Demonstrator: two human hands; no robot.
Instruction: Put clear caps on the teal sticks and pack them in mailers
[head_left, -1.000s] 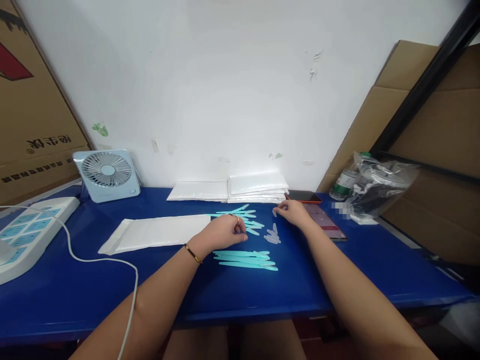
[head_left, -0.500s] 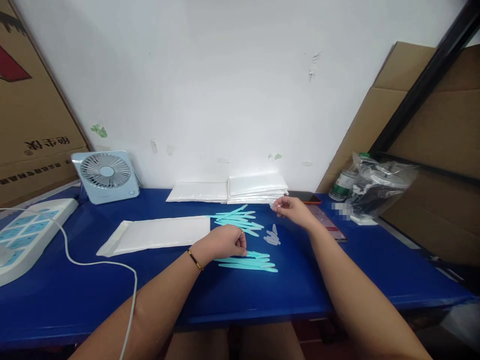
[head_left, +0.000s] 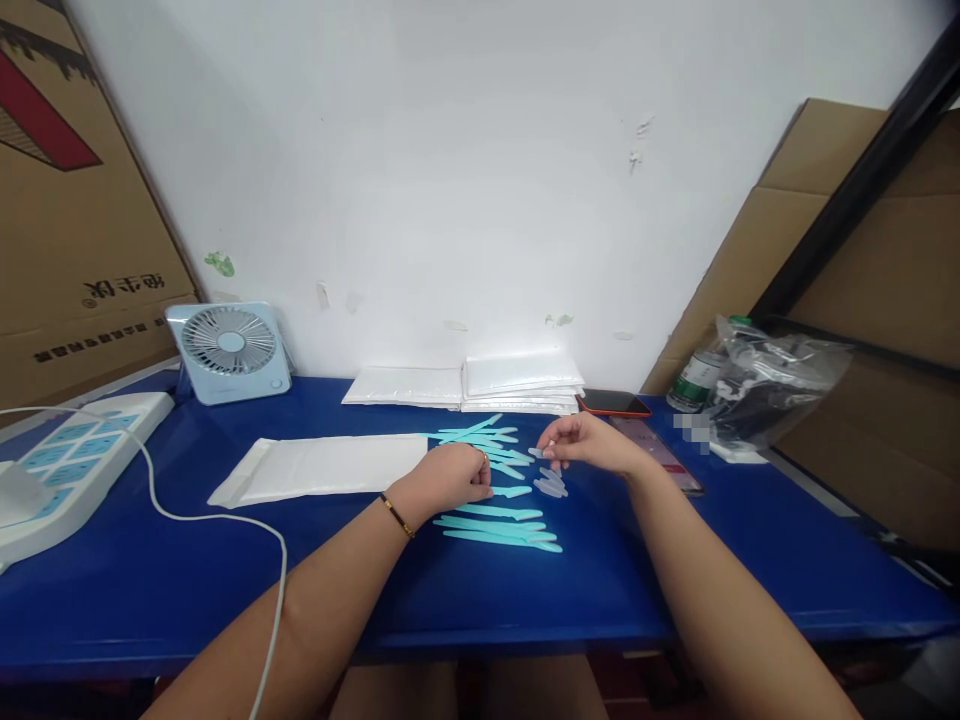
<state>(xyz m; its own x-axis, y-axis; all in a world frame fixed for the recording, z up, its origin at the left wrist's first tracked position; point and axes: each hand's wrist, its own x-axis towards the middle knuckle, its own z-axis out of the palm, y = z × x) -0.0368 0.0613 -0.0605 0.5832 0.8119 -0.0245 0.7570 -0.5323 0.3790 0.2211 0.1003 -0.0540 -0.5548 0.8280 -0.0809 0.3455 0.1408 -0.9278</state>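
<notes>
Pinched in my left hand (head_left: 459, 474) is a turquoise stick (head_left: 516, 491), its tip pointing right. My right hand (head_left: 581, 442) pinches a small clear cap (head_left: 536, 453) to the right of it. Several clear caps (head_left: 550, 484) lie just below my right hand. Nearer me, several turquoise sticks (head_left: 499, 527) rest side by side on the blue table (head_left: 600, 580). Behind my left hand is a loose pile of similar sticks (head_left: 480, 436). A white padded envelope (head_left: 322, 468) lies left of that pile.
White envelopes (head_left: 521, 373) are stacked by the wall. A small fan (head_left: 230, 345), a power strip (head_left: 90, 460) and a white cable (head_left: 217, 520) are at left. Two phones (head_left: 615, 403), a bottle (head_left: 696, 380) and a plastic bag (head_left: 780, 375) are at right.
My left hand has lifted a turquoise stick slightly away from the near row. My right hand has moved down and left with the clear cap, closer to the stick. The view has shifted slightly.
</notes>
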